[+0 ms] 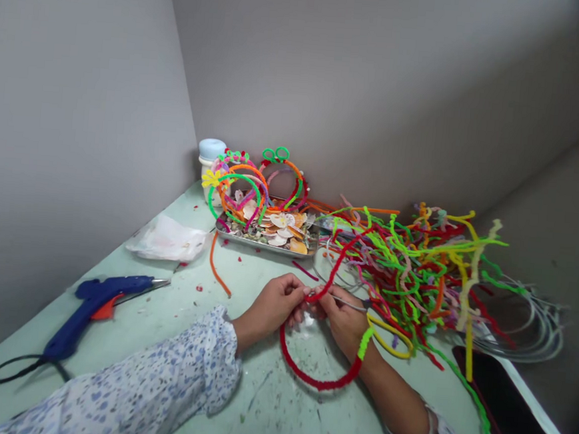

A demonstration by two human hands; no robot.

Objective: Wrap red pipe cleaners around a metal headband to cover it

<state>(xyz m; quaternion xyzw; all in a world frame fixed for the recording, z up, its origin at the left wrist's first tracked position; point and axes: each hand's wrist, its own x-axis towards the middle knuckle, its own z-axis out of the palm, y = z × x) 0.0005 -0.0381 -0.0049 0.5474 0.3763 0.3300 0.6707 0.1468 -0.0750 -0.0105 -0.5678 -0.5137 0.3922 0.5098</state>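
Note:
My left hand [280, 304] pinches a red fuzzy headband [320, 382] near the middle of the table. My right hand [345, 320] meets it there, fingers closed on the same red piece, with thin metal blades and a yellow-handled pair of scissors [389, 337] lying through the grip. A red stem end rises up and right from the fingertips. The band's curve hangs below both hands, and its right end, beside my right wrist, is wrapped in bright green. My fingers partly hide where the red pieces meet.
A blue glue gun [78, 317] lies left. Behind are a plastic bag [170, 238], a white jar [210, 160], a metal tray [267, 245] of shells and colourful headbands. A tangle of fuzzy stems [416, 267], clear wire loops [535, 337] and a black phone-like slab [514, 415] lie right.

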